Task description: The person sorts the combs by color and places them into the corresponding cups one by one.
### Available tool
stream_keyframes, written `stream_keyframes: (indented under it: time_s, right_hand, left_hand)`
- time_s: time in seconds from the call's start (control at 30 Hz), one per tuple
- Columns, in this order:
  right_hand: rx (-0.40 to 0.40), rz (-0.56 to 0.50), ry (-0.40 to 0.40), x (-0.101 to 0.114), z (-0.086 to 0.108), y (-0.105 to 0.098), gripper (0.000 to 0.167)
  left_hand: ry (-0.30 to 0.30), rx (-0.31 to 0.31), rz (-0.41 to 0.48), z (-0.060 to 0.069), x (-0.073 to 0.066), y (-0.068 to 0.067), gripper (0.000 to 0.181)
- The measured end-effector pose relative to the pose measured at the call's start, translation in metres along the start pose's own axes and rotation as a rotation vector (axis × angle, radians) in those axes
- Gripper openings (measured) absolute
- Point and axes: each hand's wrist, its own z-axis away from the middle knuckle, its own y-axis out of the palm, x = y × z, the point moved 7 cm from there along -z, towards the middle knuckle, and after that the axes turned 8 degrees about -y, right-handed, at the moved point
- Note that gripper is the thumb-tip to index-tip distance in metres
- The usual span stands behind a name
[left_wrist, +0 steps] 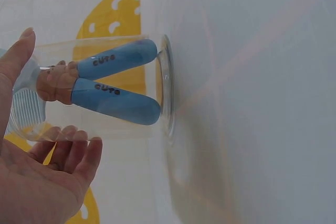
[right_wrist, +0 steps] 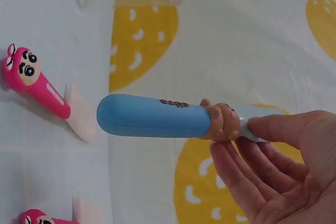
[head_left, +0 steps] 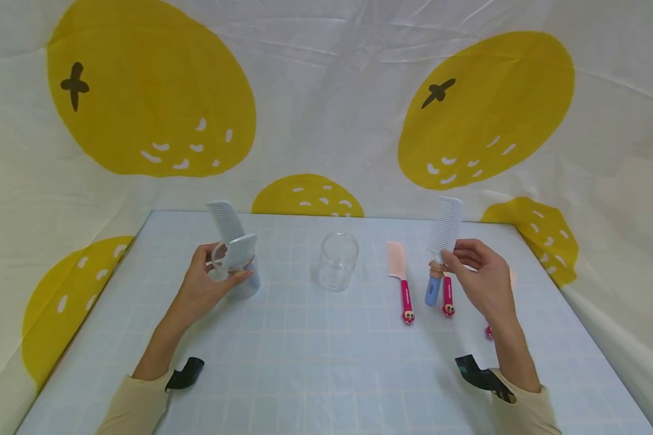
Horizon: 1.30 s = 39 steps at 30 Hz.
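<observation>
Your right hand pinches one comb, half-hiding a pink tool; your left hand holds a cup with two.

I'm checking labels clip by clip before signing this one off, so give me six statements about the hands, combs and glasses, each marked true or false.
1. The right hand holds a comb. True.
2. That comb is pink-handled. False: it is blue-handled.
3. The left hand holds a glass with combs inside. True.
4. Those combs number three. False: two show in the glass.
5. In the head view, a pink-handled item lies between the middle glass and the right hand. True.
6. The right hand touches the middle glass. False: they are well apart.
</observation>
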Motion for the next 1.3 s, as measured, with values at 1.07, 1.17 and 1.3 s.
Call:
stream_keyframes:
  time_s: [1.07,1.17,1.3]
  right_hand:
    - [0.068,-0.253,-0.212,0.069,-0.009,0.067,0.033]
    - [0.081,-0.297,-0.216,0.078,-0.009,0.074,0.033]
    - [0.099,-0.347,-0.205,0.088,-0.009,0.082,0.032]
  left_hand:
    - [-0.024,-0.014,-0.01,-0.001,0.001,-0.001,0.095]
    - [-0.023,-0.01,-0.008,0.0,0.0,-0.001,0.095]
    - [-0.026,-0.007,-0.007,0.0,0.0,-0.001,0.095]
